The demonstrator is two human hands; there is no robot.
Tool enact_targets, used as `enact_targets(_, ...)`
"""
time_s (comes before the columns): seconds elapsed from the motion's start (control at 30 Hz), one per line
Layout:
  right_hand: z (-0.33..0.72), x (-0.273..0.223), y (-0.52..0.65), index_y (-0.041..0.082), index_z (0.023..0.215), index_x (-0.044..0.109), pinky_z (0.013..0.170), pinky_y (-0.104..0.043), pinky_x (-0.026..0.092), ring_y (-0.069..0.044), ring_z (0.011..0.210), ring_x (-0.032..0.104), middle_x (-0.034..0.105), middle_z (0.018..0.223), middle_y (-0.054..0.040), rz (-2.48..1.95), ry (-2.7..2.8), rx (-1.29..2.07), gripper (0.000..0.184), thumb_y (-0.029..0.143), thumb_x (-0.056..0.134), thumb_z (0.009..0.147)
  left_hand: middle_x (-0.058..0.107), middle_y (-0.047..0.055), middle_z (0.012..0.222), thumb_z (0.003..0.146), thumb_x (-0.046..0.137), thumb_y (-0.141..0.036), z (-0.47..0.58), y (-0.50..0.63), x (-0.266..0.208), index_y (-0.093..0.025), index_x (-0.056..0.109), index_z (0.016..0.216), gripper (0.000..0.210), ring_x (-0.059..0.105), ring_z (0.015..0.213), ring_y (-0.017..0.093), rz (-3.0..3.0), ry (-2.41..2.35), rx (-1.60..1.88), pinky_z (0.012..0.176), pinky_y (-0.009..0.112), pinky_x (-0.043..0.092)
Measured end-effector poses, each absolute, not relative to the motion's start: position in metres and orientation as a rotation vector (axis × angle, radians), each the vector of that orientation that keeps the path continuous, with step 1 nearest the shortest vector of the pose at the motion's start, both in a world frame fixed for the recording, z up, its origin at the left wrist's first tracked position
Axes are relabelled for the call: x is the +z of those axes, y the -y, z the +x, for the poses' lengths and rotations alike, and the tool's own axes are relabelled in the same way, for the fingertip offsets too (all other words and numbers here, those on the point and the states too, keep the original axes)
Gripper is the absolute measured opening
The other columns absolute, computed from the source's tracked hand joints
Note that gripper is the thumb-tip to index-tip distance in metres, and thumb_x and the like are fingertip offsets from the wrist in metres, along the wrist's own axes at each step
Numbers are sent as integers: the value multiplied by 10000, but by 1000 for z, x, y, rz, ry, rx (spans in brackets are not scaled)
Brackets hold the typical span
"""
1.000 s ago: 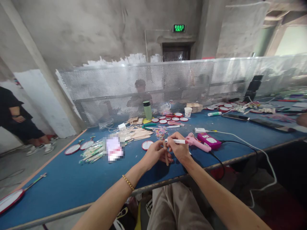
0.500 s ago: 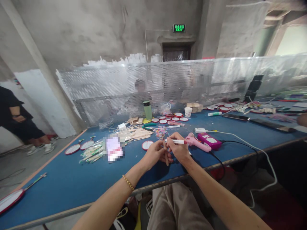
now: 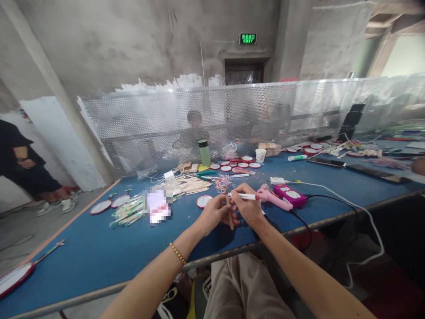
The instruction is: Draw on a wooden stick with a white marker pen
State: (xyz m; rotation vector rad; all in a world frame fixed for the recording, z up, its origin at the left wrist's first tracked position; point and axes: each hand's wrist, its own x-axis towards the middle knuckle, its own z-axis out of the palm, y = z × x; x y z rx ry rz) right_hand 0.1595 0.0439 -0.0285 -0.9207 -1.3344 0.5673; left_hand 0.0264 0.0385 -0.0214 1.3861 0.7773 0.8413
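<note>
Between the thumb and fingers of my left hand (image 3: 214,215) is a flat wooden craft stick (image 3: 230,217), tilted over the table near its front edge. My right hand (image 3: 247,210) grips a white marker pen (image 3: 246,196) with a red end, its tip close to the top of the stick. Just left of my hands lies a round white disc with a red rim (image 3: 203,201). Beyond my fingers sits a pile of small colourful bands (image 3: 223,184). A pink glue gun (image 3: 274,198) rests to the right of my right hand.
Loose wooden sticks (image 3: 192,184) spread behind my hands, near a green bottle (image 3: 204,153). A purple box (image 3: 289,196) with cables lies at right, and bagged sticks (image 3: 129,210) at left. A paper cup (image 3: 260,155) stands before the perforated metal screen (image 3: 149,128).
</note>
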Motion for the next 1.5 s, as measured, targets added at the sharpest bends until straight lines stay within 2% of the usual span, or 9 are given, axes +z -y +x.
enact_targets(0.37,161,-31,-46,205,678,514,364,-204,431,-100,365,523,595,533,30,-911,1301,581,281,439,596,808,652,-5,630,729,693,-430,26,-39,-20,-184,484,942,386,691,565,206,1363,-784,835,573,334,566)
enact_targets(0.63,160,-29,-45,205,674,513,357,-200,433,-99,362,524,592,527,35,-914,1307,591,286,447,603,797,652,-7,632,738,689,-401,26,-39,-21,-189,485,936,354,697,579,213,1355,-784,832,597,353,572)
enact_targets(1.5,160,-32,-47,204,689,518,355,-196,413,-97,365,522,577,535,41,-925,1316,583,211,370,580,804,668,13,647,713,695,-435,26,-39,-22,-183,467,917,396,692,562,217,1363,-787,841,583,357,568)
